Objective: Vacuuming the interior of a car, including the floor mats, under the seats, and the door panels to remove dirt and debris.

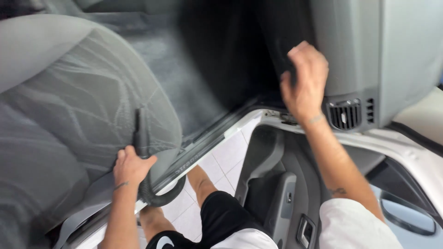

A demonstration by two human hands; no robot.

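Observation:
My left hand (130,165) grips a dark vacuum nozzle (140,131) whose tip lies against the grey patterned cloth car seat (87,101). A black ribbed hose (159,196) curls down from the nozzle below that hand. My right hand (304,78) reaches up into the dark footwell under the grey dashboard (360,50), fingers curled on something dark and blurred; I cannot make out what it is.
The grey carpeted car floor (184,64) lies between seat and dashboard. A door sill (203,150) runs diagonally. The open white door with its grey inner panel (281,198) and handle stands at the lower right. My bare legs stand on white floor tiles (228,154).

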